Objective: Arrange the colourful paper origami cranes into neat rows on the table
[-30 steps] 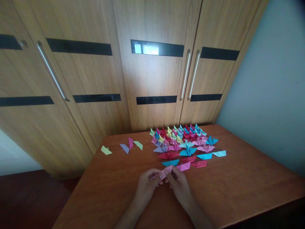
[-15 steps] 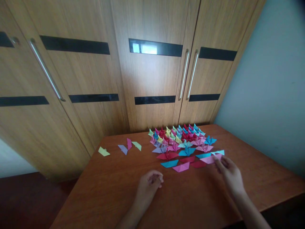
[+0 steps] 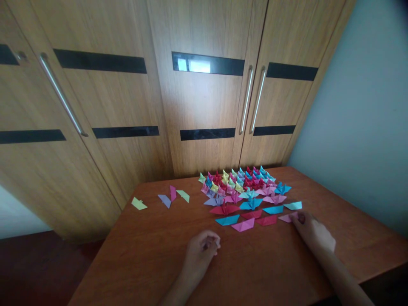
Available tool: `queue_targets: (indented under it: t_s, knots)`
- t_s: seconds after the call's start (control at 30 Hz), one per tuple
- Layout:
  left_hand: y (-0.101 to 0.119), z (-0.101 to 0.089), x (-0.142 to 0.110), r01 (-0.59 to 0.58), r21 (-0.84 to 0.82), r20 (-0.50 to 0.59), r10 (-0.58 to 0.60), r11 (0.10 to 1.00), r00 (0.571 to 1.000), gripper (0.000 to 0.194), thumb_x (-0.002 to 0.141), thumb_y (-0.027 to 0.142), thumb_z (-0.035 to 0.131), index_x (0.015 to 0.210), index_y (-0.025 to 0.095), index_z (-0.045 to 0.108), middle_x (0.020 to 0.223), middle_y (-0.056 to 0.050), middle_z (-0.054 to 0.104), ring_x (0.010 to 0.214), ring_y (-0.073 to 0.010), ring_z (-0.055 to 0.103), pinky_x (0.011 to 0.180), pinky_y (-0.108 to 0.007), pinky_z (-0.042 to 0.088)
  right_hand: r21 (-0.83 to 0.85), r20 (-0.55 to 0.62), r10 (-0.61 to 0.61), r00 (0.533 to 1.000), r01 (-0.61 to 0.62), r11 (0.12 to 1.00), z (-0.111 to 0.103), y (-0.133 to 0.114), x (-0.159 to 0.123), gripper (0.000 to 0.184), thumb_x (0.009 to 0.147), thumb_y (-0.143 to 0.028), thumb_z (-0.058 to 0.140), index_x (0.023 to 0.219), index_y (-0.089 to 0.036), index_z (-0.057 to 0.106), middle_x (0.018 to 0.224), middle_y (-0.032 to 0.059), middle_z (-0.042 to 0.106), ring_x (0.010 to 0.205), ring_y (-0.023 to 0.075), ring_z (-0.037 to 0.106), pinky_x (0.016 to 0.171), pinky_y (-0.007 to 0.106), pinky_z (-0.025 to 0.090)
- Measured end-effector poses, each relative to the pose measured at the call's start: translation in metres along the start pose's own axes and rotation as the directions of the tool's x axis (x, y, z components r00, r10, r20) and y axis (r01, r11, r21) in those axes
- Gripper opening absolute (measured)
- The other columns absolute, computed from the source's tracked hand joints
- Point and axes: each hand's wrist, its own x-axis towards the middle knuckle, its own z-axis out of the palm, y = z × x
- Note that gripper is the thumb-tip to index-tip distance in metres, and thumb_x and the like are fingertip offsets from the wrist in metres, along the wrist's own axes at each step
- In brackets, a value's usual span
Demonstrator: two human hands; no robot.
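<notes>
At the right end of the front row, my right hand [image 3: 312, 231] has its fingers closed on one end of a pink folded paper piece [image 3: 287, 218], which lies low at the table surface. My left hand [image 3: 202, 248] rests on the table with curled fingers, and I see nothing in it. Nearby in the front rows are a magenta folded piece [image 3: 243, 225], a blue one [image 3: 227, 220], a red one [image 3: 267, 220] and a light blue one [image 3: 293, 205]. Behind them stand several rows of colourful origami cranes [image 3: 251, 203], some with their wings spread.
Several flat folded papers, among them a purple one [image 3: 164, 200] and a yellow one [image 3: 139, 203], lie at the left of the brown table [image 3: 143, 255]. A wooden wardrobe [image 3: 204, 102] borders the table's far edge. A pale wall [image 3: 357, 127] rises at the right.
My right hand has brought the pink folded paper down and slightly right, from over the blue pieces to the row's right end. My left hand has hardly moved.
</notes>
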Motion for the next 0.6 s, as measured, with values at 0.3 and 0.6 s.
queue_targets:
  t_s: [0.3,0.6]
  knots:
    - [0.000,-0.001,0.000,0.003,0.040,0.007,-0.003,0.999,1.000,0.026,0.080,0.038,0.049,0.074,0.016,0.061,0.069,-0.003,0.064,0.058,-0.0133,0.058,0.058,-0.024,0.045,0.037,-0.009,0.054,0.999,-0.053,0.998,-0.001,-0.006,0.002,0.048,0.081,-0.061,0.034,0.101,-0.027,0.062,0.104,0.0117,0.063,0.090,0.0329,0.061,0.068,0.042,0.047]
    - [-0.004,-0.001,0.002,0.028,0.017,0.006,-0.028,0.999,1.000,0.018,0.076,0.031,0.053,0.071,0.016,0.061,0.067,-0.002,0.062,0.059,-0.0133,0.058,0.057,-0.023,0.044,0.124,-0.144,0.065,0.987,-0.048,0.991,-0.004,-0.011,-0.011,0.050,0.081,-0.059,0.035,0.106,-0.024,0.061,0.092,0.0133,0.068,0.077,0.0306,0.064,0.059,0.036,0.046]
